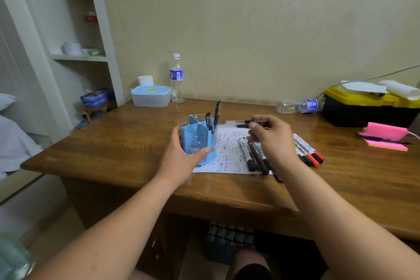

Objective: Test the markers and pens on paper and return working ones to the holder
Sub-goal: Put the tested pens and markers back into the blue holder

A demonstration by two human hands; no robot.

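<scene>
From my remote seat I see the left hand (181,154) wrapped round the blue pen holder (197,136), thumb laid across its front and fingers curled round its left side, so it grips the holder. The holder stands upright on the wooden desk (113,143), its base just over the left edge of the test paper (227,150). Two black pens stand in its right-hand compartment, a taller pen (217,112) leaning right and a shorter pen (208,120) beside it. The right hand (270,136) hangs over the paper with its fingers bent, and the fingertips pinch a black pen (256,122) held roughly level above the sheet's far edge. A couple more pens lie at that far edge, though I can't make out their details. The paper is covered in short black and red strokes. Several black markers (246,154) lie on it side by side, partly under my right wrist, and the red-capped markers (309,150) lie on the desk just right of that hand. Further right sits a pink sticky-note pad (386,130) with a dark pen (384,141) across it, and behind that a yellow-lidded toolbox (363,109). Along the wall I see one water bottle (176,79) upright, another bottle (297,105) on its side, and a blue-lidded plastic box (151,96).
</scene>
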